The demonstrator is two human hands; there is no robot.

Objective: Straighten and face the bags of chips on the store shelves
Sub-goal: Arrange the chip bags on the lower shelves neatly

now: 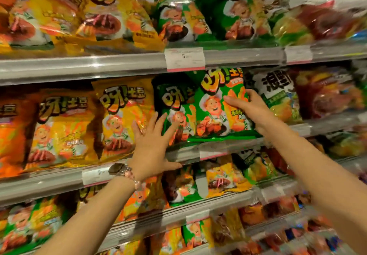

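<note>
**A:** A person faces up snack stock on a store shelf: the right hand (250,109) pinches the front green bag of chips (220,105) by its right edge, thumb across the printed face and fingers tucked behind. Why hold it there?

**B:** Likely because a grip on the side seam lets the bag be turned and squared without crushing what is inside. The bag stands with its base on the shelf rail (208,149) just below the hand, leaning a little leftward, its top near the price tag (185,59) above.

**A:** And the left hand (154,144)?

**B:** Spread, fingers straight and fanned, holding nothing. Its fingertips lie against the second green bag (174,111), which sits just left of the gripped one and partly behind it; the thumb reaches along the rail. It reads as a steadying push, keeping the neighbours upright while the right hand works. A bracelet and watch (124,172) ride the wrist below.

**A:** What flanks the hands?

**B:** Left of the open hand, yellow bags (123,113) stand label-out. Right of the pinching hand, a white-and-green bag (278,95) leans close by. More bags fill the shelves above and below, though blur hides their detail.

**A:** How far along is the work?

**B:** By my judgement, mid-row: the gripped bag is not yet square to the shelf front.
</note>
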